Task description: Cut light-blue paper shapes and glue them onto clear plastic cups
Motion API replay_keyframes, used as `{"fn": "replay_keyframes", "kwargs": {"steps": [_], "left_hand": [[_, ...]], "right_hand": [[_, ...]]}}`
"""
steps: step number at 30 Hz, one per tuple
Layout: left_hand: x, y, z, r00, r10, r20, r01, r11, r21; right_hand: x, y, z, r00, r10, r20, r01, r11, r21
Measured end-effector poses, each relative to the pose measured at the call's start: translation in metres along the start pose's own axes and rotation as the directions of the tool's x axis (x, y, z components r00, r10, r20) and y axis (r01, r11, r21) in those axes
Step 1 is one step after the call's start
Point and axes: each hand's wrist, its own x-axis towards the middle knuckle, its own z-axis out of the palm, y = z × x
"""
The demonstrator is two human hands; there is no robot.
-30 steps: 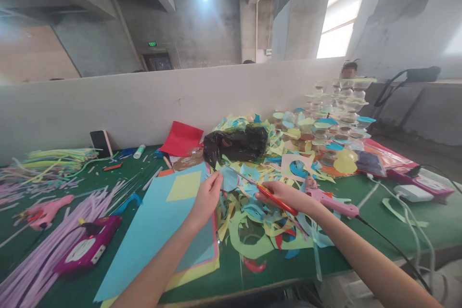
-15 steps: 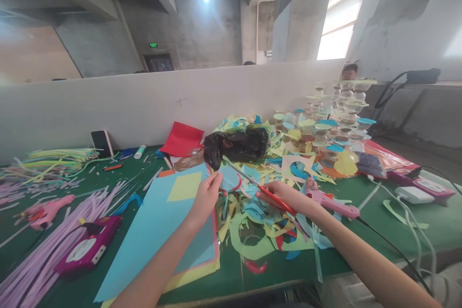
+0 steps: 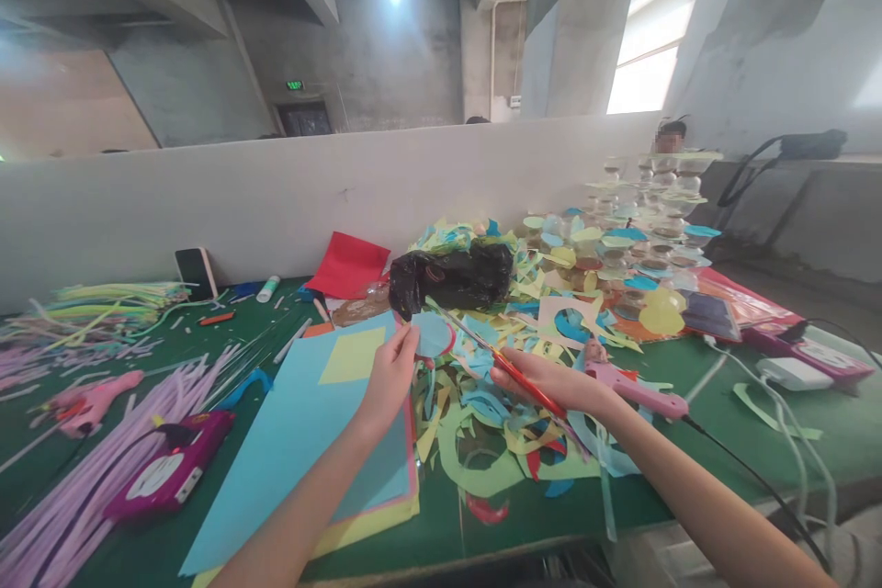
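Observation:
My left hand (image 3: pixel 390 369) pinches the edge of a roundish light blue paper piece (image 3: pixel 433 336), with a pinkish-red rim showing along its right side. My right hand (image 3: pixel 541 377) is closed around red-handled scissors (image 3: pixel 518 373). Their blades point up and left, close to the right edge of the paper piece; I cannot tell whether they touch it. Under my left forearm lies a stack of blue sheets (image 3: pixel 303 441), with a small yellow sheet (image 3: pixel 353 356) on top. Cut paper scraps (image 3: pixel 482 459) in green, blue and yellow spread beneath both hands.
A black plastic bag (image 3: pixel 455 276) sits behind my hands. Pink glue guns (image 3: pixel 638 390) lie to the right and left. Purple strips (image 3: pixel 148 441) and a magenta box (image 3: pixel 172 469) are at left. Stacked clear cups with paper discs (image 3: pixel 665 220) rise at back right, near white cables (image 3: pixel 792 441).
My left hand has moved slightly left and tilted the blue paper piece so more of its face shows. The scissors stay nearly in place, their blades near its edge.

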Motion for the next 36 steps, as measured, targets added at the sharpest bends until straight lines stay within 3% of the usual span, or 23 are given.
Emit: {"fn": "replay_keyframes", "kwargs": {"steps": [3,12,19,31,36], "left_hand": [[-0.001,0.001,0.001,0.997,-0.031,0.068,0.032,0.999,-0.003],[-0.003,0.000,0.001,0.997,-0.028,0.065,0.022,0.995,0.099],[-0.004,-0.001,0.002,0.995,-0.062,0.081,0.056,0.995,0.080],[-0.009,0.004,0.002,0.995,0.095,0.035,-0.100,0.983,0.156],[-0.008,0.005,0.002,0.997,0.022,0.079,-0.030,0.994,0.107]], "right_hand": [[0.001,-0.001,0.001,0.999,0.022,-0.024,-0.022,1.000,-0.015],[0.000,-0.015,-0.001,0.996,0.091,-0.022,-0.091,0.996,-0.007],[0.002,-0.018,0.002,0.994,0.108,-0.035,-0.105,0.992,0.073],[0.004,-0.015,0.006,0.990,0.106,-0.090,-0.109,0.994,-0.026],[0.007,-0.010,0.008,0.983,0.140,-0.121,-0.140,0.990,0.011]]}}
